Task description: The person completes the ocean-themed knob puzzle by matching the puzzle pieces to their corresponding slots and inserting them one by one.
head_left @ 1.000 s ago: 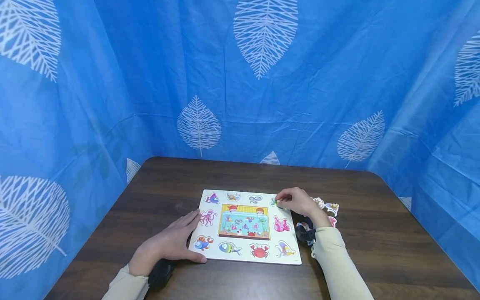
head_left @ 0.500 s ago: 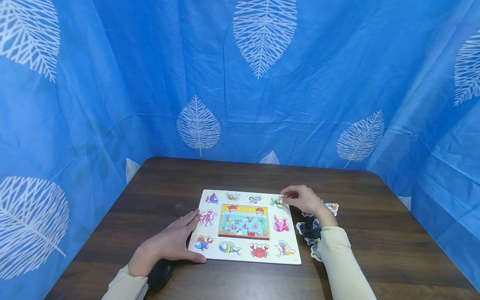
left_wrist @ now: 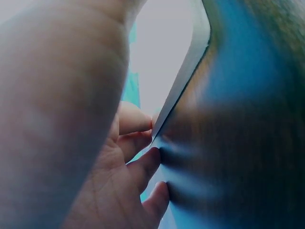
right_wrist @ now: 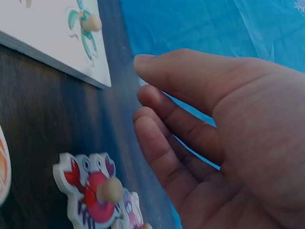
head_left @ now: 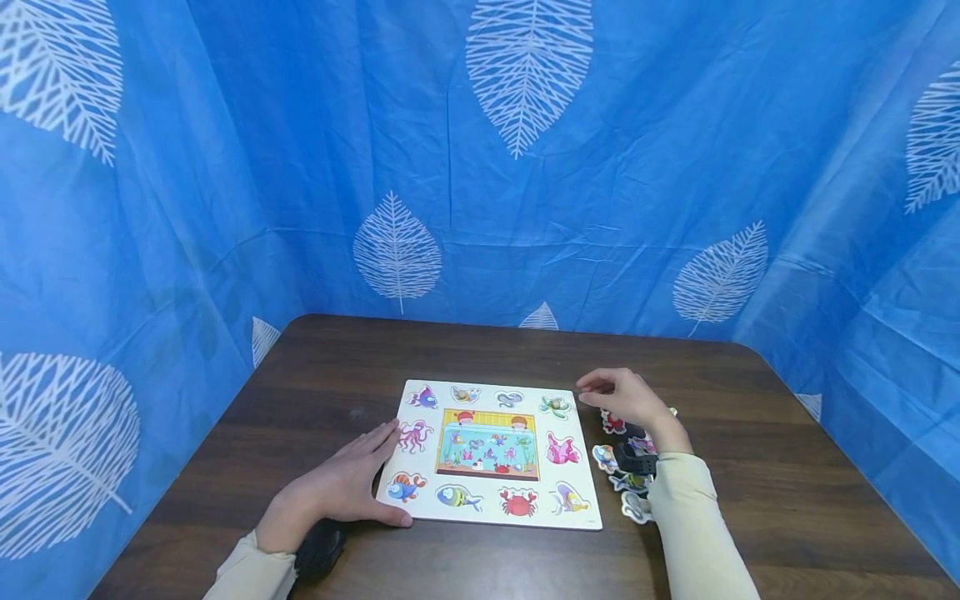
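Note:
A white puzzle board (head_left: 480, 510) printed with sea animals lies on the table. My left hand (head_left: 348, 479) rests along its left side, fingers at the left edge and thumb at the front edge. In the left wrist view, fingertips (left_wrist: 151, 160) touch the board's edge. My right hand (head_left: 626, 396) hovers just right of the far right corner, holding nothing, fingers loosely bent and apart from the thumb. A green turtle piece (right_wrist: 87, 28) with a wooden knob sits at that corner. Below the right hand lies a red crab piece (right_wrist: 95, 193) with a knob.
Several loose animal pieces (head_left: 636, 507) lie right of the board, partly hidden under the right wrist and sleeve. The dark wooden table (head_left: 757, 500) meets a blue leaf-patterned curtain (head_left: 480, 250) at the back and sides.
My right hand has let go of the turtle piece at the board's far right corner and moved off to the right. The left hand and board have stayed put.

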Motion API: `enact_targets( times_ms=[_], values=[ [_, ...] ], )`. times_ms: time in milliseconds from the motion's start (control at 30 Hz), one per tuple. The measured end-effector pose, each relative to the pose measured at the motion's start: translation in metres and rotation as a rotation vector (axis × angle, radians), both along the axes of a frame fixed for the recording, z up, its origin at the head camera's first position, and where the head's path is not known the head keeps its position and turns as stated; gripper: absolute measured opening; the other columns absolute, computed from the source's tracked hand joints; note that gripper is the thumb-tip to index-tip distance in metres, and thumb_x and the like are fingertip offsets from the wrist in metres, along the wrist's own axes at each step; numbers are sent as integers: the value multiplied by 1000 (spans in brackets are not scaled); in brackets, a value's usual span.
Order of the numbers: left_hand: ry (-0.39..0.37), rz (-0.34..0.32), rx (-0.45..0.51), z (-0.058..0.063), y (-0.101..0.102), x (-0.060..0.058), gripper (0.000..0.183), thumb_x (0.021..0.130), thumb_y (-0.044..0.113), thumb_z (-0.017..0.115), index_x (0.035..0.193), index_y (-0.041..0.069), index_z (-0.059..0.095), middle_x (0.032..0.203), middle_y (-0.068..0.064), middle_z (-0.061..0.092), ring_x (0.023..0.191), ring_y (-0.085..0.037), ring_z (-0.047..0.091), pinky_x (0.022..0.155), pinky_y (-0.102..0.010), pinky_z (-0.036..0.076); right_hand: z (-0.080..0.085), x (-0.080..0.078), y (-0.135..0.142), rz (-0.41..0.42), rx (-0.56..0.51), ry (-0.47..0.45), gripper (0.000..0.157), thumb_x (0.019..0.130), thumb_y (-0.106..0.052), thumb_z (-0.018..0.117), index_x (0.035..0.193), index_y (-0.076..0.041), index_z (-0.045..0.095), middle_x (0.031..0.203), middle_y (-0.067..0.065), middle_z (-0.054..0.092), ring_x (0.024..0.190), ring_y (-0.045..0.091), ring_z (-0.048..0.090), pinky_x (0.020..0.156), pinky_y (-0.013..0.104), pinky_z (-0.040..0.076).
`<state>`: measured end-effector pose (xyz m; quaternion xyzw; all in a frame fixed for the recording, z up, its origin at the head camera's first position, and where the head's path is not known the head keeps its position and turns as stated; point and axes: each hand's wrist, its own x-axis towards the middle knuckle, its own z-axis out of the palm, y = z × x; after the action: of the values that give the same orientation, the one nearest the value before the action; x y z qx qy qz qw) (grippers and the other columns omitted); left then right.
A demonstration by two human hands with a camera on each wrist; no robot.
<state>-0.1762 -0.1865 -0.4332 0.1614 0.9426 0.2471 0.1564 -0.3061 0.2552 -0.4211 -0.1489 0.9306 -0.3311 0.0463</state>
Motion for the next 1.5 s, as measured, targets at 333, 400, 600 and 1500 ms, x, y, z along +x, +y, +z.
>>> enact_targets(
  times_ms=[333,400,600,1500],
  values=[
    [-8,6,-4,0,0,-2,129,69,64,88,162,1,25,171,-16,20,157,-38,21,123,-64,24,2,2,18,27,30,-18,30,96,-21,73,121,-4,73,110,9,73,95,21,64,81,32,57],
    [-8,2,-1,0,-1,-1,129,69,63,88,162,0,25,171,-16,20,156,-39,22,122,-64,24,1,2,22,36,25,-26,29,96,-20,74,120,-4,74,109,9,74,94,20,64,81,33,56],
    [-14,6,-1,1,0,-1,129,69,64,88,163,1,24,171,-16,19,156,-39,21,123,-64,23,-1,4,32,52,29,-47,27,94,-16,74,118,-4,74,111,10,75,97,20,66,84,35,57],
    [-1,5,6,1,-1,0,129,69,64,88,162,0,25,171,-17,20,156,-40,22,122,-65,23,-1,10,40,8,16,-187,20,90,-6,77,110,-6,78,99,5,75,86,18,63,78,33,53]
  ],
)
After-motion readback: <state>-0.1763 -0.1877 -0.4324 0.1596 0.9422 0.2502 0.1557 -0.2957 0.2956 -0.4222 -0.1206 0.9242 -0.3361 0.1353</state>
